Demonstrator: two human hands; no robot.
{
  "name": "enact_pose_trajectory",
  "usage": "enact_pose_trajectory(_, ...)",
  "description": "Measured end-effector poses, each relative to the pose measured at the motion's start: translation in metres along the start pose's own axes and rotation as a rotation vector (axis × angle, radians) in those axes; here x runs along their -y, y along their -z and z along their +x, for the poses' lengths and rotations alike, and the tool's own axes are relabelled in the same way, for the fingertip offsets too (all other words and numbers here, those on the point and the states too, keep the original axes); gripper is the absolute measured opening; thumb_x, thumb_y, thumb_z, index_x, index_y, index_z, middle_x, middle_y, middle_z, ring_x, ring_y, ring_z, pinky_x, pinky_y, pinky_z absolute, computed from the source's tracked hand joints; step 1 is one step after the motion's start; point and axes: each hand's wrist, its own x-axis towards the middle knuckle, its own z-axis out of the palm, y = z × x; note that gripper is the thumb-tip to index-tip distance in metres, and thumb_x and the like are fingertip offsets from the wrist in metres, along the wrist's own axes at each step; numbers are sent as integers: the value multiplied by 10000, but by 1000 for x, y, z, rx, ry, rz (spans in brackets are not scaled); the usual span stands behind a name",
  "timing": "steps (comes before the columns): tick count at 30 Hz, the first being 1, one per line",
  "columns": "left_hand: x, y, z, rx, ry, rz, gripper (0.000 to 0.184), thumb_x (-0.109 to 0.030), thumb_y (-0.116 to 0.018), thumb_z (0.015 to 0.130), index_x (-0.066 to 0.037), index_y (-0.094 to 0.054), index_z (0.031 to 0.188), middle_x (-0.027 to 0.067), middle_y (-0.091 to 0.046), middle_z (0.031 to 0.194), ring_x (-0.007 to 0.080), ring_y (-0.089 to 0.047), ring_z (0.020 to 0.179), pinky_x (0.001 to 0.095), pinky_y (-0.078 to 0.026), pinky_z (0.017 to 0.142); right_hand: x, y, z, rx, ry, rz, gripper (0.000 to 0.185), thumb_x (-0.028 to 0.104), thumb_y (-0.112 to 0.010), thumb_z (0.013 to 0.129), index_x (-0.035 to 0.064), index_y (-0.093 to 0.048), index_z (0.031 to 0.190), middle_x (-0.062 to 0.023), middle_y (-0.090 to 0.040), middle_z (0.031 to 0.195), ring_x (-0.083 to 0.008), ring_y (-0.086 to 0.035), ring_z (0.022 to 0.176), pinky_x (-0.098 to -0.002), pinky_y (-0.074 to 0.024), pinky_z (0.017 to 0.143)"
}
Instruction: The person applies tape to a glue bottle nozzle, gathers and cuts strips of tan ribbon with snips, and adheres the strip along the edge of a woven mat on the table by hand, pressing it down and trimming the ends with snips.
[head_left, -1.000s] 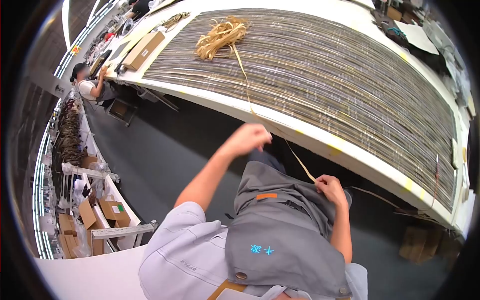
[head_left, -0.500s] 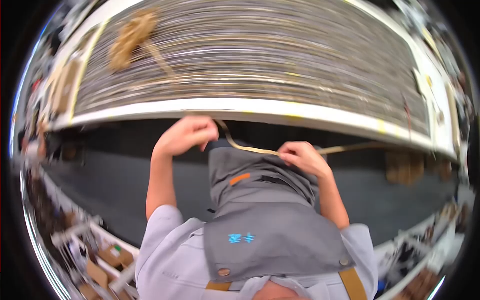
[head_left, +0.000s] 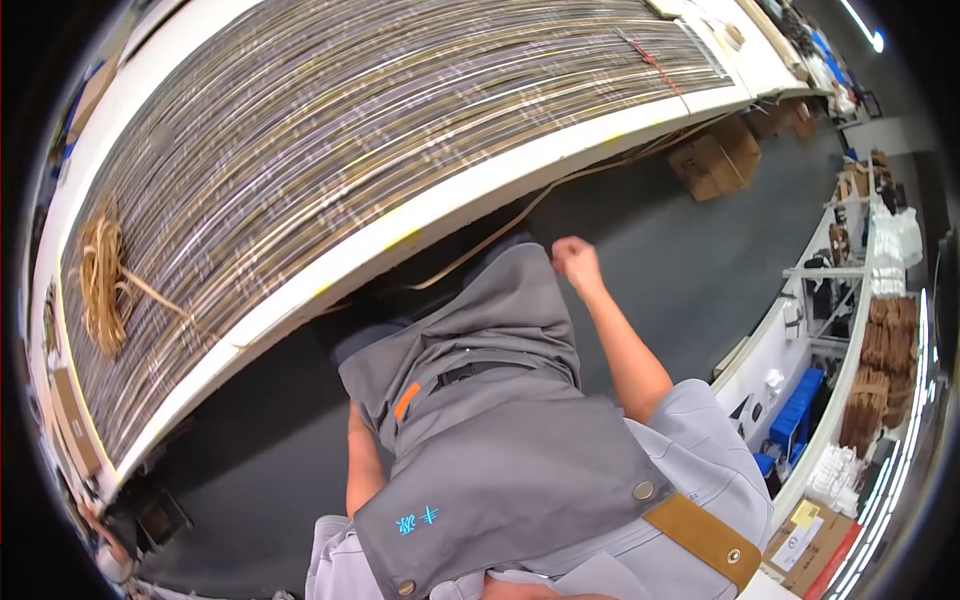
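Observation:
My right hand (head_left: 577, 262) hangs just off the right side of my grey apron (head_left: 490, 440). Its fingers are curled in, and no object shows in them. Below the table edge runs a long tan strip (head_left: 475, 252), passing in front of my apron and apart from that hand. My left forearm shows at the apron's other side, but the hand itself is hidden behind the cloth. On the striped tabletop (head_left: 380, 120), a bundle of tan strips (head_left: 103, 280) lies at the far left, one loose end trailing toward the front edge.
A white border (head_left: 480, 195) lines the table's front. Under its right end a cardboard box (head_left: 715, 160) sits on the dark floor (head_left: 660, 250). Shelving at right holds blue bins (head_left: 797, 410) and brown bundles (head_left: 885, 350). A thin red item (head_left: 650, 60) lies on the tabletop.
My view has turned to the right. My right hand has let go of the tan strip and moved away from it. My left hand has dropped out of sight behind the apron.

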Motion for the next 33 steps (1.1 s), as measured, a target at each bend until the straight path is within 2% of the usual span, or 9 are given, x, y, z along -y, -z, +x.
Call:
enact_pose_trajectory(1, -4, -2, 5, 7, -1, 1, 183, -178, -539, 922, -29, -641, 947, 31, -595, 738, 112, -555, 666, 290, -463, 585, -46, 3, 11, 50, -113, -94, 165, 184, -602, 849, 37, -675, 833, -62, -628, 683, -130, -574, 612, -282, -461, 536)
enact_pose_trajectory(2, -10, -6, 12, 15, -4, -1, 183, -179, -539, 923, -29, -641, 949, 32, -596, 739, 113, -555, 668, 290, -464, 586, -71, 5, 10, 204, -360, -172, 237, 249, -624, 842, 23, -690, 816, -79, -656, 726, -126, -571, 641, -326, -460, 551)
enact_pose_trajectory(3, -16, -11, 20, 22, -8, -3, 184, -179, -538, 923, -29, -641, 950, 32, -597, 741, 114, -556, 670, 291, -464, 588, -66, -4, -11, 206, -518, -306, 280, 270, -632, 840, -2, -692, 814, -90, -672, 760, -124, -563, 693, -365, -463, 591)
enact_pose_trajectory(11, -79, -94, 118, 135, 31, -24, 190, -180, -538, 923, -26, -642, 960, 39, -605, 754, 121, -564, 683, 297, -469, 599, -119, -10, -18, 94, -442, -302, 277, 264, -632, 840, -5, -690, 810, -91, -674, 764, -123, -561, 705, -367, -465, 605)
enact_pose_trajectory(15, -82, -90, 161, 160, 127, 22, 193, -181, -537, 924, -24, -642, 965, 42, -610, 761, 124, -567, 690, 300, -472, 605, -126, -21, -8, 92, -482, -306, 275, 260, -633, 839, -7, -689, 808, -91, -675, 766, -122, -559, 711, -367, -466, 613)
enact_pose_trajectory(19, -81, -46, 136, 145, 242, 85, 196, -182, -537, 924, -23, -643, 970, 45, -614, 768, 128, -571, 697, 302, -474, 610, -126, -21, 1, 132, -536, -302, 273, 257, -633, 839, -9, -687, 806, -91, -677, 768, -122, -558, 717, -368, -467, 621)
enact_pose_trajectory(24, -117, -63, 157, 155, 158, 78, 200, -183, -536, 925, -21, -643, 976, 49, -620, 776, 133, -576, 705, 306, -477, 618, -136, -45, 26, 85, -385, -244, 271, 252, -633, 839, -12, -686, 803, -91, -678, 770, -121, -556, 725, -369, -469, 631)
enact_pose_trajectory(28, -79, -39, 113, 149, 203, 140, 203, -183, -536, 925, -20, -643, 981, 52, -624, 783, 136, -579, 712, 309, -480, 623, -172, -51, 24, 86, -388, -209, 270, 249, -634, 838, -13, -685, 801, -91, -679, 772, -121, -555, 732, -370, -470, 639)
enact_pose_trajectory(33, -65, -34, 65, 86, 183, 90, 208, -184, -535, 925, -18, -644, 987, 56, -629, 791, 141, -584, 721, 312, -483, 630, -169, -41, 55, 122, -244, -208, 267, 244, -634, 838, -16, -683, 798, -91, -680, 775, -120, -553, 740, -371, -472, 650)
